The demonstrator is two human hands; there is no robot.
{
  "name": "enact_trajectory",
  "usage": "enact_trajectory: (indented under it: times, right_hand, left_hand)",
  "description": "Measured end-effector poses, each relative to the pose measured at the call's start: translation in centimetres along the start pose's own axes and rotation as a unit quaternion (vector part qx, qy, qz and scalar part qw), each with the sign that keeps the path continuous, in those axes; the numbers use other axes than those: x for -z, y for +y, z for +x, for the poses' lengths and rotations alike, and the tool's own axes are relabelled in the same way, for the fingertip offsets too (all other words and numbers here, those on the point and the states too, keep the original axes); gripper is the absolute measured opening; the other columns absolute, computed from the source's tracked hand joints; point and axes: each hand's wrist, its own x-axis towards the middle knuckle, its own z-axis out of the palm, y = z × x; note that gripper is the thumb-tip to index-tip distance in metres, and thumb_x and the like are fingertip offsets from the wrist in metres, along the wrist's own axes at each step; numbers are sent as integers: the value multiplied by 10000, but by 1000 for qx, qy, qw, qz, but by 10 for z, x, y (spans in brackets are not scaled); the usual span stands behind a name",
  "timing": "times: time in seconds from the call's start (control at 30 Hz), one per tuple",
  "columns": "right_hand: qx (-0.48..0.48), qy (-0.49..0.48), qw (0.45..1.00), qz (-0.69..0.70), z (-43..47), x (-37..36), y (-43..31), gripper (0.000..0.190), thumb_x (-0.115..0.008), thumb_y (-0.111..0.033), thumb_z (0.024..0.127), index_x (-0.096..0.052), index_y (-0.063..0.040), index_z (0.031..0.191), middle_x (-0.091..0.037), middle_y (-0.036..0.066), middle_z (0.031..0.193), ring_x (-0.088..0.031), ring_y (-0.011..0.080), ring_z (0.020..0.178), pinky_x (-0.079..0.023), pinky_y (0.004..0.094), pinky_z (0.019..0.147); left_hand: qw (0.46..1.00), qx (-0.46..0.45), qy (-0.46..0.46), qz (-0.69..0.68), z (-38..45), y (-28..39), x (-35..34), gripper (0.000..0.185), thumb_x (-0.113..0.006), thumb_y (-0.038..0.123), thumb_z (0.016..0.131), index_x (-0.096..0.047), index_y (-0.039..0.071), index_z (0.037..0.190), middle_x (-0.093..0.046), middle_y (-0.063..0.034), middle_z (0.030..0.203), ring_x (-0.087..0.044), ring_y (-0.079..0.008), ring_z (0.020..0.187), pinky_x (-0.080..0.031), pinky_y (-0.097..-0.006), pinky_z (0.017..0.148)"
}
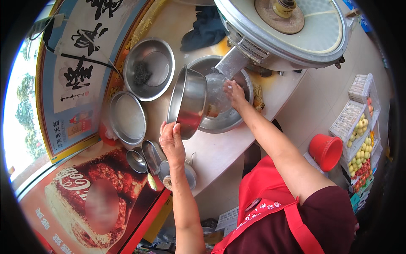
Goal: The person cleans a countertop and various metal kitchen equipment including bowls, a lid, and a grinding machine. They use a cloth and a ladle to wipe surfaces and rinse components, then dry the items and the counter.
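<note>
My left hand grips the rim of a deep stainless steel bowl, which is tilted on its side over the near left part of a wide metal basin. Cloudy liquid lies in this basin. Over its right part is my right hand, fingers bent, just below the metal spout of a large round machine. Whether the fingers hold anything cannot be told. A metal basin with a dark scouring pad stands to the left, beside a shallow round pan.
A slotted ladle, a metal scoop and a lidded pot stand near the counter's left end. A dark cloth lies behind the basin, a crumpled cloth at its right. On the floor are a red bucket and fruit crates.
</note>
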Motion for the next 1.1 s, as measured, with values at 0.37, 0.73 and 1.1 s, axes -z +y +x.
enact_trajectory:
  times: [0.37,0.73,1.1]
  right_hand:
    - [599,-217,685,-353,-174,-75,-39,295,-559,-88,943,-602,-10,1225,-571,162,1314,-478,344,1291,-368,478,1108]
    - [264,-269,864,-333,11,-32,-12,474,-483,-403,1011,-678,-11,828,-664,27,749,-579,171,710,-478,352,700]
    - [237,-397,773,-434,-86,-123,-41,410,-559,-353,983,-695,34,974,-710,150,954,-673,310,908,-496,421,849]
  left_hand:
    - [994,44,96,-36,-11,10,-21,385,-540,258,1035,-557,-28,778,-433,-85,596,-370,-173,558,-335,-344,531]
    - [981,61,134,-129,-38,-9,23,538,-563,393,1020,-456,1,667,-385,33,608,-328,-76,613,-264,-283,534]
    - [983,108,41,-141,-27,5,22,439,-527,322,1049,-495,21,731,-436,65,674,-357,-56,678,-301,-242,579]
